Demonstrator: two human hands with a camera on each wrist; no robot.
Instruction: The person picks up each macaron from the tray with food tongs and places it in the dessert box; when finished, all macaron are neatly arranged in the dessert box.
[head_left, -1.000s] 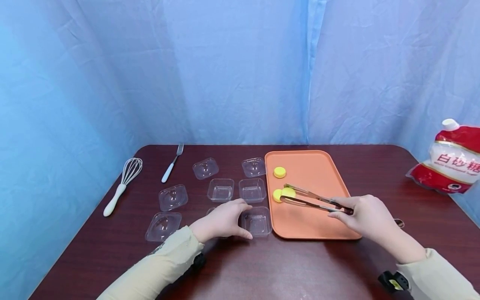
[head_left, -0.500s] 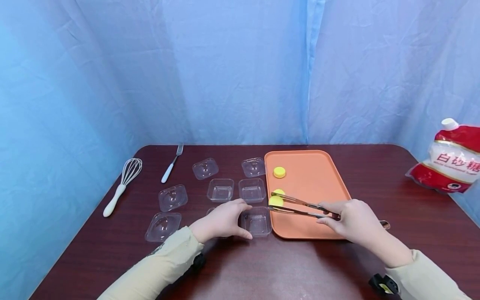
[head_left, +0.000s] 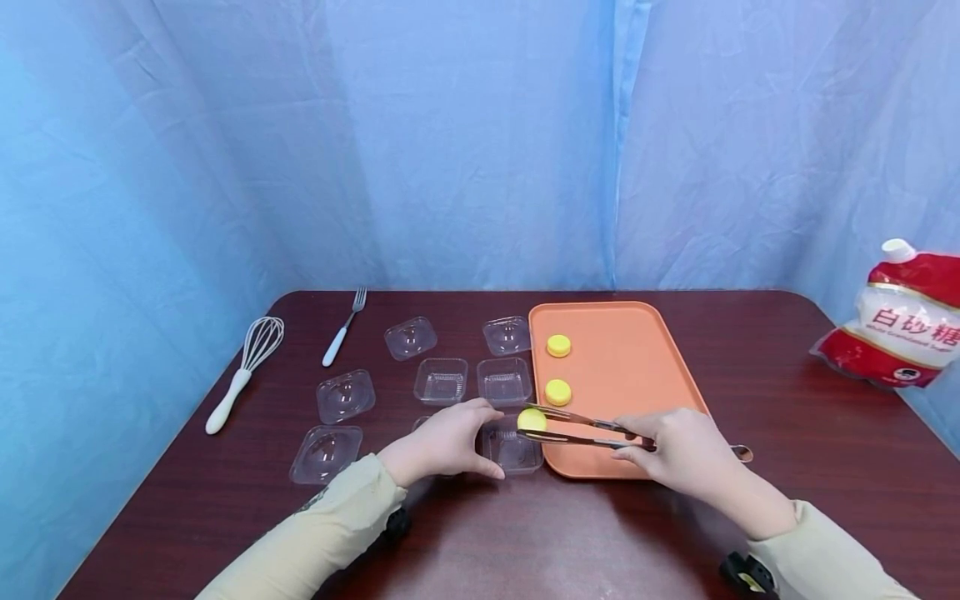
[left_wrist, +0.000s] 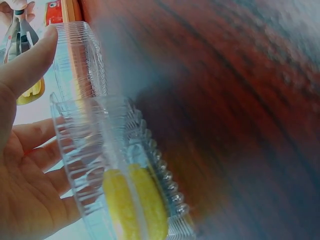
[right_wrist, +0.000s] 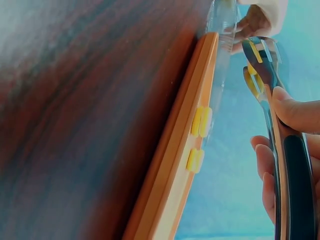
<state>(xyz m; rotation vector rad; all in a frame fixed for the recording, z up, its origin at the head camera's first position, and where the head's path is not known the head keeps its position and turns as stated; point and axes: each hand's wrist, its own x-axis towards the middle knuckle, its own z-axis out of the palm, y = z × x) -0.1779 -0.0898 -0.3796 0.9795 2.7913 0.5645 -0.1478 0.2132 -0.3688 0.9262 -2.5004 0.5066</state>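
My right hand (head_left: 693, 458) holds metal tongs (head_left: 585, 440), their tips closed round a yellow macaron (head_left: 532, 421) above the tray's left edge and a square clear plastic container (head_left: 516, 458). Thumb and fingers of my left hand (head_left: 446, 437) span that container, at its near and far sides. Another clear container, partly under the left hand in the head view, has a yellow macaron (left_wrist: 135, 202) in it. On the orange tray (head_left: 630, 350) sit two more yellow macarons, one farther back (head_left: 558, 346) and one nearer (head_left: 558, 392).
Two clear containers (head_left: 441, 382) stand behind the left hand. Several clear lids (head_left: 345, 396) lie around them. A whisk (head_left: 240, 379) and a fork (head_left: 341, 337) lie at the left. The sugar bag (head_left: 900, 321) is at the right edge, blue curtains behind.
The right hand has carried the tongs and macaron leftward and toward me, from the tray to the near clear container. My left hand has stayed where it was.
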